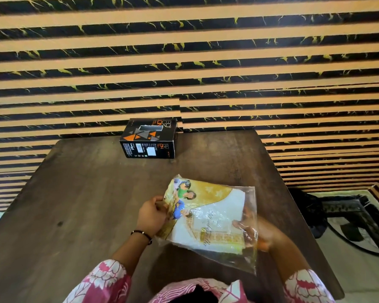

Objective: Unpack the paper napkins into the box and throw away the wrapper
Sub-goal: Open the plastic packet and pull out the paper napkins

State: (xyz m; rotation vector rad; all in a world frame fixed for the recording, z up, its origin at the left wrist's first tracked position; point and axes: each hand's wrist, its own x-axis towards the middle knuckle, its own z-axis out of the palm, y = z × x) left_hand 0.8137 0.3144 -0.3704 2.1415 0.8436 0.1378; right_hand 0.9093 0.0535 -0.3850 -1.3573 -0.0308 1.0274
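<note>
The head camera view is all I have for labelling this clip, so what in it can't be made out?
- Right hand: blurred behind the glossy clear plastic napkin pack, grip unclear.
- Black cardboard box with orange triangles: its inside is hidden by its top, and the small print is too small.
- No bin shows anywhere.
- Dark wooden table: its near edge is hidden by the pink patterned sleeves.

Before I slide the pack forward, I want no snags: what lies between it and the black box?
Nothing: in the head view, only bare brown table separates the napkin pack from the black box.
</note>
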